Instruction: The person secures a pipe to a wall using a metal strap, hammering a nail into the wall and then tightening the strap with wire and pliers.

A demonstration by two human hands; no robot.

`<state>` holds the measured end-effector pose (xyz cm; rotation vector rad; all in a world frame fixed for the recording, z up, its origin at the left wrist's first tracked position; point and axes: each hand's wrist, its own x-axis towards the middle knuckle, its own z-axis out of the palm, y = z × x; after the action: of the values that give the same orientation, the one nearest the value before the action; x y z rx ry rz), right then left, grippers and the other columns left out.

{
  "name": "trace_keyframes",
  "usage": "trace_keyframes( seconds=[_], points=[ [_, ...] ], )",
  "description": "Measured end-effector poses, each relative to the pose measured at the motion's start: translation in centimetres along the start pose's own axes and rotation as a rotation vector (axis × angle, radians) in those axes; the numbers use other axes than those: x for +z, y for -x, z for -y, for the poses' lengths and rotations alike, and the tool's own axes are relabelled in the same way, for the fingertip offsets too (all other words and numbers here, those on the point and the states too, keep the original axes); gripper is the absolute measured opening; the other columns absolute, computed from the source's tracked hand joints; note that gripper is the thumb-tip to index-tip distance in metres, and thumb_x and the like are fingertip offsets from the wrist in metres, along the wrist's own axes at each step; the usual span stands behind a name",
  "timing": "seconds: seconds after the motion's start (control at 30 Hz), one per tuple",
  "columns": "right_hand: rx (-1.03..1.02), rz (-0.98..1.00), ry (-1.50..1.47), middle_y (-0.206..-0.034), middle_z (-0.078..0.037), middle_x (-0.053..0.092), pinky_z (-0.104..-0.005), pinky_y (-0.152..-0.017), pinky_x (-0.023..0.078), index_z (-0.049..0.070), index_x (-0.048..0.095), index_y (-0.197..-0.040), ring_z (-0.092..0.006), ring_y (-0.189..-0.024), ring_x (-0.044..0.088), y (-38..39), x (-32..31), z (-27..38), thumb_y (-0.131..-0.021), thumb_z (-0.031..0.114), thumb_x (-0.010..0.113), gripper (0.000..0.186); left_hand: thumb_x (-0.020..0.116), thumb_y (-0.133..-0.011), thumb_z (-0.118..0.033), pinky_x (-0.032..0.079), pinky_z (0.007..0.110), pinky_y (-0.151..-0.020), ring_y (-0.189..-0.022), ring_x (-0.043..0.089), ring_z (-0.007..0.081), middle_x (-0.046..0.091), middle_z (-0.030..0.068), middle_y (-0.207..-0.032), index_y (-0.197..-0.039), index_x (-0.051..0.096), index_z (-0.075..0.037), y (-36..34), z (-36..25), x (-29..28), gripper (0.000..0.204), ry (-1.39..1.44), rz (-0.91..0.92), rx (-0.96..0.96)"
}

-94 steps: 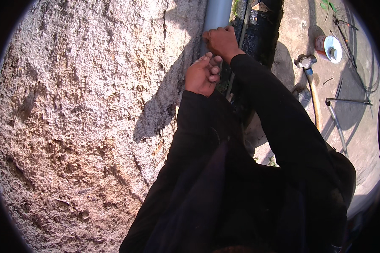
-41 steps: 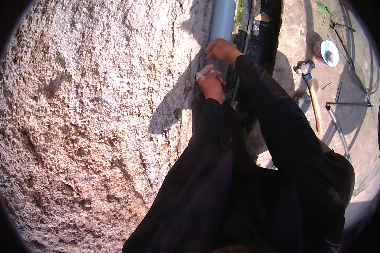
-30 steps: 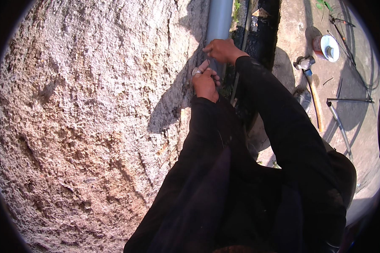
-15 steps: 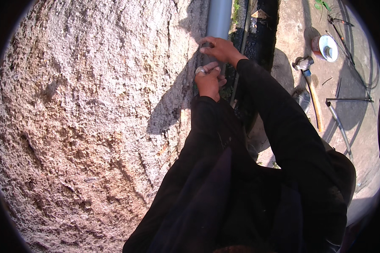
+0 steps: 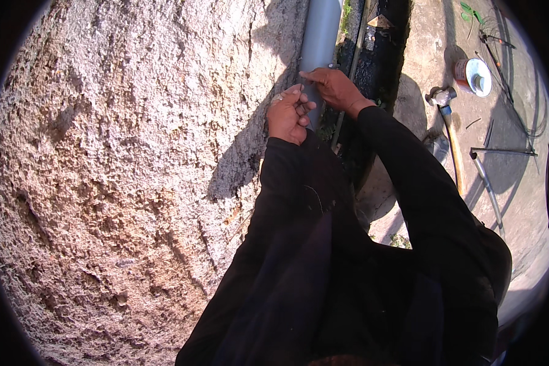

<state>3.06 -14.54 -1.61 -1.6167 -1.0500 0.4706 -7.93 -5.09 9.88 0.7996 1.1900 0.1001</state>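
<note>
A grey plastic pipe (image 5: 321, 38) runs along the foot of a rough wall. My right hand (image 5: 340, 90) grips it from the right side, one finger laid across its front; the other fingers are mostly hidden. Just below and to the left, my left hand (image 5: 287, 116) is closed, its fingers curled in beside the pipe. A pale patch shows on its knuckles, and whatever sits inside those fingers is hidden. Under both hands the pipe's lower part disappears behind my dark sleeves.
Rough wall (image 5: 122, 152) fills the left. A dark gutter (image 5: 387, 52) lies right of the pipe. On the concrete beyond are a hammer (image 5: 451, 143), a round can (image 5: 471, 77), thin black wire (image 5: 511, 100) and a grey-handled hacksaw-like tool (image 5: 488, 186).
My left hand has shifted left, its fingers curling tighter. My right hand has slid slightly down and right along the pipe, and the whole view has moved a little.
</note>
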Motion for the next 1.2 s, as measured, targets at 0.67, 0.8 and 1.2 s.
trace_keyframes(
  seconds=[0.67, 0.8, 1.2],
  points=[
    [0.756, 0.005, -0.682, -0.073, -0.004, 0.066, -0.0268, -0.053, 0.043, 0.000, 0.070, -0.087, -0.0107, -0.060, 0.056, -0.5, -1.2, 1.2, -0.087, 0.016, 0.062, 0.018, 0.062, -0.090, -0.009, 0.040, 0.024, -0.048, -0.063, 0.055, 0.0093, 0.062, 0.0032, -0.080, -0.116, 0.060, 0.000, -2.2, 5.1, 0.7, 0.027, -0.484, -0.200, 0.408],
    [1.010, 0.103, -0.826, -0.077, -0.005, 0.066, -0.0259, -0.054, 0.046, 0.002, 0.063, -0.091, -0.0127, -0.061, 0.060, 0.1, -1.9, 1.2, -0.089, 0.009, 0.057, 0.009, 0.065, -0.090, -0.009, 0.039, 0.024, -0.049, -0.060, 0.054, 0.0082, 0.060, 0.0025, -0.068, -0.092, 0.061, -0.002, -3.0, 2.5, 1.8, 0.009, -0.240, -0.149, 0.110],
    [0.451, 0.029, 0.123, -0.088, -0.018, 0.063, -0.0432, -0.074, 0.050, 0.002, 0.057, -0.100, -0.0366, -0.086, 0.064, 2.9, -1.1, 3.1, -0.083, 0.014, 0.068, 0.023, 0.068, -0.085, -0.004, 0.047, 0.026, -0.055, -0.063, 0.058, 0.0114, 0.064, 0.0051, -0.076, -0.083, 0.061, -0.003, -7.0, 4.1, 0.9, 0.008, -0.335, -0.077, 0.178]
  ],
)
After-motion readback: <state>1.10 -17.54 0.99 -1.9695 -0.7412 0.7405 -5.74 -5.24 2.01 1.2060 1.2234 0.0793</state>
